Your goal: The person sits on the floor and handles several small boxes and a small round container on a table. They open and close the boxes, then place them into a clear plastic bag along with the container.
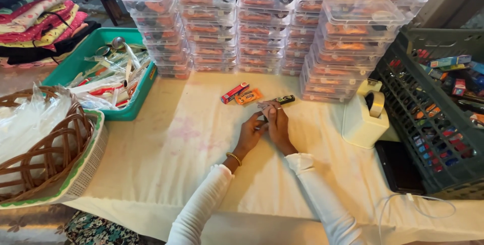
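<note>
Across the top of the frame, the tall stacks of clear lidded plastic boxes (262, 23) lean unevenly; a bumped table might topple them. Right of centre sits the cream tape dispenser (364, 116). At centre, the left hand (250, 133) and right hand (279, 124) pinch together on a small clear strip, probably tape, beside the small black packet (285, 99); it could fold onto itself.
</note>
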